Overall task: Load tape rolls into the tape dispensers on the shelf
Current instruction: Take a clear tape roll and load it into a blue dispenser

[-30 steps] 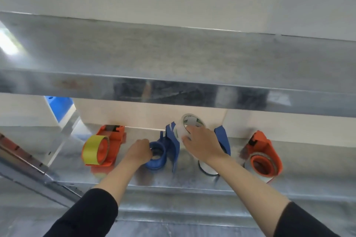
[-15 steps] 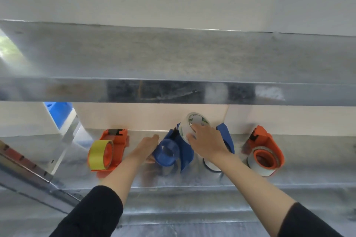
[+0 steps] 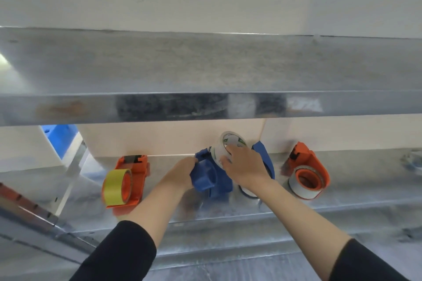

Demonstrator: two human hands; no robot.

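Observation:
A blue tape dispenser (image 3: 209, 177) lies on the metal shelf (image 3: 228, 214), and my left hand (image 3: 181, 173) grips its left side. My right hand (image 3: 245, 164) holds a clear tape roll (image 3: 225, 147) with a green-printed core against the top of that dispenser. Behind my right hand stands a second blue dispenser (image 3: 266, 157) with a roll (image 3: 247, 191) partly hidden under my wrist. An orange dispenser (image 3: 134, 180) with a yellow roll (image 3: 115, 186) sits to the left. Another orange dispenser (image 3: 307, 171) with a white roll (image 3: 302, 189) sits to the right.
A wide metal shelf (image 3: 205, 70) juts out overhead and hides the upper back of the lower shelf. A blue bin (image 3: 60, 137) shows at the far left behind a slanted metal brace (image 3: 68, 180). The lower shelf's front lip runs just below the dispensers.
My left hand has tilted the blue dispenser so its hub faces more to the left. My right hand has brought the clear roll closer against it. The view has shifted downward.

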